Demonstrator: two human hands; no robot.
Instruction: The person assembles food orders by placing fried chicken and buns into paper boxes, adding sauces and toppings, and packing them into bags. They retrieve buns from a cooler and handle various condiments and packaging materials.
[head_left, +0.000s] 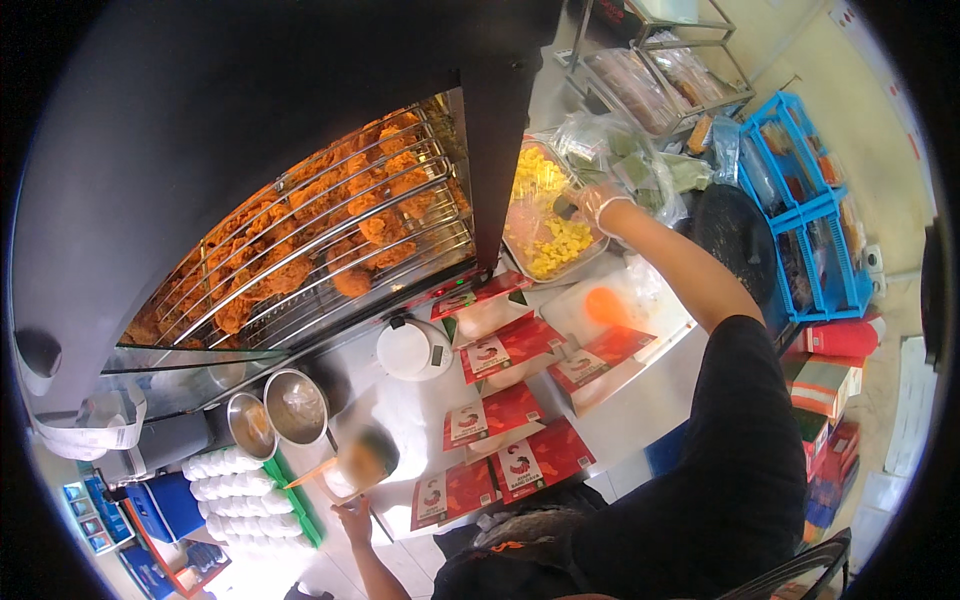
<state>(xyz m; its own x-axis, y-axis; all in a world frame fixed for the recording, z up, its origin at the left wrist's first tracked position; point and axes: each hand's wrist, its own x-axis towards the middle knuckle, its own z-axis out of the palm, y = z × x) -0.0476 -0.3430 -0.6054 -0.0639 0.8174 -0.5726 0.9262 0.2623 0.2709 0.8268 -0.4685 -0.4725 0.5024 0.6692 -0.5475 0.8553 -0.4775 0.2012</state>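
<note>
My right hand, in a clear plastic glove, reaches over a tray. It closes on a dark utensil handle. Inside the tray lie chopped yellow food and a pale pink heap. Low on the left, my bare left hand is at the counter's near edge, fingers bent; what they hold, if anything, is too small to make out. Just beyond it is a blurred brown round shape. Several red printed paper wrappers are spread across the counter, some with pale contents.
A warmer cabinet holds fried chicken on wire racks. Nearby stand a white scale and two metal bowls. White wrapped portions fill a green tray at left. An orange round object and blue baskets are at right.
</note>
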